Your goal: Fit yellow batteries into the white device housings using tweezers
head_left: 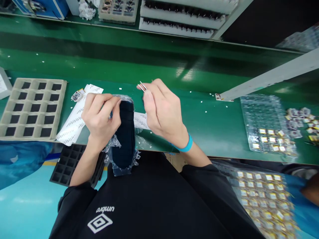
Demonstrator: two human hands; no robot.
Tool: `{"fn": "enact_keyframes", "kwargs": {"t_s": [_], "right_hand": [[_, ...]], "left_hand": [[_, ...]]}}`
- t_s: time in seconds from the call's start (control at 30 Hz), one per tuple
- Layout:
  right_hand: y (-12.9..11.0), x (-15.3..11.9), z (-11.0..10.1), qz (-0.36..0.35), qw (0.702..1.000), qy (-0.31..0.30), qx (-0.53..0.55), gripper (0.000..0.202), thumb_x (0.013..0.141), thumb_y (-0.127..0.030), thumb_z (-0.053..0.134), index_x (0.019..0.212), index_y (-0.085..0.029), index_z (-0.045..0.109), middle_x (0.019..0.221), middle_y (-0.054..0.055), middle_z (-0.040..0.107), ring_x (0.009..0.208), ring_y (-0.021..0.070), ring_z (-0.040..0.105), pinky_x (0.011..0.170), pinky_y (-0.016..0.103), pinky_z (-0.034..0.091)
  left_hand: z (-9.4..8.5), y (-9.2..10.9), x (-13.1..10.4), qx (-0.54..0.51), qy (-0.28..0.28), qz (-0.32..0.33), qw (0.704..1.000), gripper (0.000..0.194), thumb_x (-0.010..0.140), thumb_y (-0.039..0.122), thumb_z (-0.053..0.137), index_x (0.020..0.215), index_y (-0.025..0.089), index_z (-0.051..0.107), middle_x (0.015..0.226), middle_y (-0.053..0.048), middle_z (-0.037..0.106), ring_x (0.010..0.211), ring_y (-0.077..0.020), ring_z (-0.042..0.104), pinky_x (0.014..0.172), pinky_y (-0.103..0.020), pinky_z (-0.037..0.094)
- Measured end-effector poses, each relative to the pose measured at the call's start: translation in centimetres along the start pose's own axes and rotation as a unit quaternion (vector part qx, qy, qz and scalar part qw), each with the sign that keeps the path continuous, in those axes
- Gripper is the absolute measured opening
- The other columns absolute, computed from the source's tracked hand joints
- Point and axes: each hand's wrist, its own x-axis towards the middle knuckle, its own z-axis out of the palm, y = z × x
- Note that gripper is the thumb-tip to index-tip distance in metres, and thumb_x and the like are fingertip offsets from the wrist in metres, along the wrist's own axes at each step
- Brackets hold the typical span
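My left hand [101,114] is closed in a pinch at the upper left edge of a long stack of dark sheets [123,132]. Clear plastic film [114,142], crumpled and torn at the sides, wraps this stack, which reaches over the bench's front edge. A pair of metal tweezers [143,86] is held in my right hand [161,106], with the tips pointing up and left. That hand is just right of the stack, apart from it, and wears a blue wristband. White printed label strips [141,120] lie partly behind the stack.
A beige compartment tray [36,80] with dark squares is at left, beside more label strips [74,119] and a small component [77,95]. At right are a clear blister tray [259,113] of small parts, loose parts [296,121] and a white post [264,78]. Black trays [67,162] sit below the bench.
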Motion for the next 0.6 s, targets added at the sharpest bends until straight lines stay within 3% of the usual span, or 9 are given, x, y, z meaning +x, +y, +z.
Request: {"fn": "enact_keyframes", "kwargs": {"t_s": [0.07, 0.17, 0.3, 0.47, 0.6], "right_hand": [[-0.5, -0.9, 0.5, 0.013, 1.0, -0.007, -0.021, 0.046, 0.112, -0.027, 0.025, 0.108, -0.014, 0.069, 0.104, 0.01, 0.074, 0.089, 0.0176, 0.07, 0.074, 0.03, 0.048], [-0.9, -1.8, 2.3, 0.059, 0.996, -0.073, -0.006, 0.04, 0.113, -0.03, 0.032, 0.103, -0.015, 0.067, 0.094, 0.007, 0.076, 0.078, 0.0166, 0.068, 0.067, 0.03, 0.042], [-0.9, -1.1, 5.2, 0.121, 0.981, -0.154, -0.006, 0.031, 0.114, -0.034, 0.036, 0.117, -0.016, 0.061, 0.097, 0.005, 0.077, 0.076, 0.0168, 0.068, 0.062, 0.03, 0.035], [-0.6, 0.9, 7.2, 0.186, 0.958, -0.216, -0.033, 0.025, 0.11, -0.032, 0.045, 0.121, -0.013, 0.057, 0.084, 0.004, 0.073, 0.071, 0.019, 0.066, 0.064, 0.031, 0.034], [0.2, 1.6, 8.5, 0.191, 0.958, -0.209, -0.057, 0.024, 0.107, -0.031, 0.049, 0.116, -0.012, 0.06, 0.078, 0.005, 0.071, 0.068, 0.0199, 0.065, 0.065, 0.032, 0.034]], "left_hand": [[0.8, -0.8, -0.6, -0.007, -0.015, -0.048, 0.999, 0.014, 0.097, 0.02, 0.066, 0.1, 0.028, 0.077, 0.093, -0.007, 0.074, 0.088, -0.0252, 0.065, 0.08, -0.043, 0.051], [2.2, -2.1, -1.8, -0.021, -0.031, -0.135, 0.99, 0.012, 0.099, 0.023, 0.064, 0.095, 0.025, 0.076, 0.094, -0.008, 0.071, 0.09, -0.0256, 0.065, 0.083, -0.044, 0.051], [3.6, -3.3, -2.8, -0.03, -0.041, -0.224, 0.973, 0.009, 0.095, 0.02, 0.066, 0.09, 0.023, 0.074, 0.094, -0.008, 0.068, 0.088, -0.024, 0.064, 0.079, -0.041, 0.052], [4.0, -3.8, -2.9, -0.036, -0.091, -0.271, 0.958, 0.011, 0.088, 0.012, 0.066, 0.085, 0.02, 0.073, 0.089, -0.004, 0.067, 0.076, -0.0176, 0.063, 0.068, -0.034, 0.053], [4.0, -3.8, -3.1, -0.037, -0.111, -0.283, 0.952, 0.012, 0.089, 0.013, 0.064, 0.086, 0.021, 0.071, 0.091, -0.004, 0.068, 0.08, -0.0187, 0.065, 0.074, -0.035, 0.054]]}}
